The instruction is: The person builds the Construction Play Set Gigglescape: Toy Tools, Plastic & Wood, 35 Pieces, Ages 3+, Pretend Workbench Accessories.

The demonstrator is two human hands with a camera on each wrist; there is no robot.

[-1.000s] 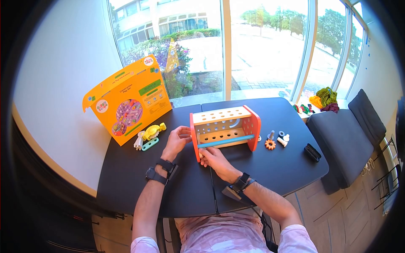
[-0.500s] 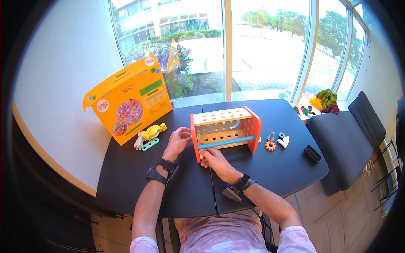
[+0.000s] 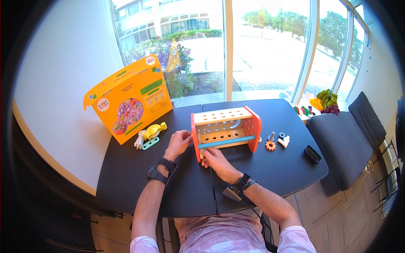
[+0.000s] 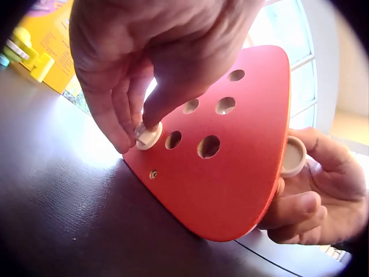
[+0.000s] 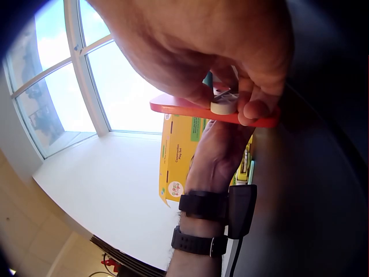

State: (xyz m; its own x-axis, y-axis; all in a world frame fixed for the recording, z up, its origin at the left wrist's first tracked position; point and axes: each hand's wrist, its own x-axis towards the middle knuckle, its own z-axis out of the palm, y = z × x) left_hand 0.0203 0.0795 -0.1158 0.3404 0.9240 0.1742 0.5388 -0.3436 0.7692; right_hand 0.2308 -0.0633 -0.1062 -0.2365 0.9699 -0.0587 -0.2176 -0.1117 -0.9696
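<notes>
A toy workbench (image 3: 223, 113) with red side panels, a pale holed top and a blue bar stands on the dark table. At its left side, my left hand (image 3: 178, 144) pinches a white toy screw (image 4: 148, 136) against the red panel (image 4: 213, 184), beside several round holes. The screw's shank is hidden. My right hand (image 3: 219, 163) is at the front edge of the same panel. Its fingers hold a white round-headed piece (image 5: 225, 104), which also shows as a pale disc past the panel's edge in the left wrist view.
Left of the workbench lie yellow toy parts (image 3: 152, 133) and a teal holed strip (image 3: 150, 143), before an orange box (image 3: 130, 99). To the right are an orange gear (image 3: 270, 145), a grey bolt (image 3: 271, 135), white pieces (image 3: 283, 142) and a black case (image 3: 312, 154).
My left hand has turned slightly, and its fingers are drawn in more at the panel. The right hand and the workbench stay in place.
</notes>
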